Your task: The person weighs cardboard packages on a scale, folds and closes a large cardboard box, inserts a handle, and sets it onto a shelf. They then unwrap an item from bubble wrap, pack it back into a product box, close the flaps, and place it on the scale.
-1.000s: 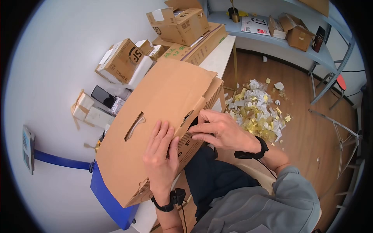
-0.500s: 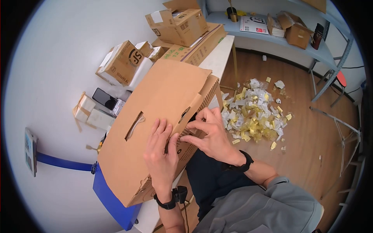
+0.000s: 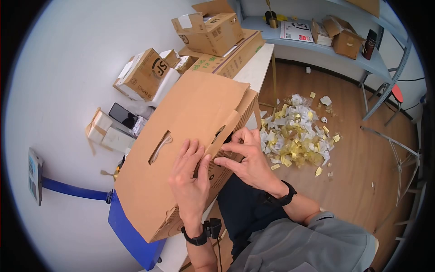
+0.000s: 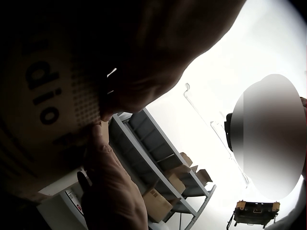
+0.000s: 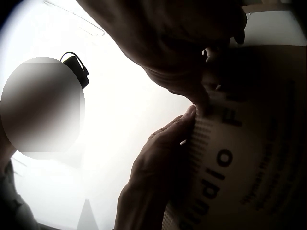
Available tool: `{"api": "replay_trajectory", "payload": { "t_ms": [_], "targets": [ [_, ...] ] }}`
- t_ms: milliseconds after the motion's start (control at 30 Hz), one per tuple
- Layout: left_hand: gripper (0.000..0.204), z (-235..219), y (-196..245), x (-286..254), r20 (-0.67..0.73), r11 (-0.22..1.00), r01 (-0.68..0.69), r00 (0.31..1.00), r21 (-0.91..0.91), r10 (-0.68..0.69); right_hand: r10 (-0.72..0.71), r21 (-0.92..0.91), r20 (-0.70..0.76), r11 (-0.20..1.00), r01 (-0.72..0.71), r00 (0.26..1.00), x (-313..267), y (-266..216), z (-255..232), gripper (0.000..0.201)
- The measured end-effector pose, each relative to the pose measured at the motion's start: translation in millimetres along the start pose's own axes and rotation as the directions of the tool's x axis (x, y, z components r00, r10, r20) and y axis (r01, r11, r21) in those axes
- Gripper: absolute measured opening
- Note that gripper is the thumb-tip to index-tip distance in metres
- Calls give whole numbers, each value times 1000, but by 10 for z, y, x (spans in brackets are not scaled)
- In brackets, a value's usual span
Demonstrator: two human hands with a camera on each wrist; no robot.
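Observation:
A large brown cardboard box (image 3: pixel 158 195) lies across the table with its broad face up, a cut slot in it. My left hand (image 3: pixel 188 177) rests on that face near the long edge, fingers stretched out and thumb down at the rim. Beside it, my right hand (image 3: pixel 253 163) pinches at the edge of the box with bent fingers, below the second slot (image 3: pixel 218 134); some fingertips are hidden. In the right wrist view, the side of the box carries dark "Studio" lettering (image 5: pixel 223 158), and the left thumb almost meets the right one there.
Taped cartons (image 3: pixel 145 75) and an open carton (image 3: pixel 210 34) stand farther back. A blue stand (image 3: pixel 131 235) is at the near left. Torn paper and yellow scraps (image 3: pixel 294 131) litter the floor at right, below grey shelving (image 3: pixel 326 45).
My right hand has moved left along the box edge, closer to my left hand, and its wrist has turned lower. The left hand stays in place on the box.

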State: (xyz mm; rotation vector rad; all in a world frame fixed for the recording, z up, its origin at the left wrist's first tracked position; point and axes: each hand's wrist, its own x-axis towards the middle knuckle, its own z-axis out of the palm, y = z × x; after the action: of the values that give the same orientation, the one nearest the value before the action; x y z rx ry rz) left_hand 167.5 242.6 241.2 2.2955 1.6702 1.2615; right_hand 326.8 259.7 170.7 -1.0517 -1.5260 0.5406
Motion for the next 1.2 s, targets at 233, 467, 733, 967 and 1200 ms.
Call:
{"api": "replay_trajectory", "payload": {
  "t_ms": [233,467,733,967,1200],
  "targets": [
    [19,20,7,-1,-25,1000,16,1000,-26,-17,80,17,-31,997,-79,996,-39,-68,81,36],
    [20,19,-18,5,-19,998,39,999,-40,-40,33,44,-38,999,-32,999,-55,-1,97,35],
    [14,69,-73,-10,-32,984,112,993,-139,-117,37,77,-132,997,-26,991,-145,-6,175,31],
    [17,106,-14,24,-50,997,69,996,-21,-70,72,113,-126,992,-58,989,-119,-3,173,27],
    [12,166,-2,-27,-123,990,-60,990,125,75,69,122,-107,991,-56,992,-111,33,186,28]
  ]
}}
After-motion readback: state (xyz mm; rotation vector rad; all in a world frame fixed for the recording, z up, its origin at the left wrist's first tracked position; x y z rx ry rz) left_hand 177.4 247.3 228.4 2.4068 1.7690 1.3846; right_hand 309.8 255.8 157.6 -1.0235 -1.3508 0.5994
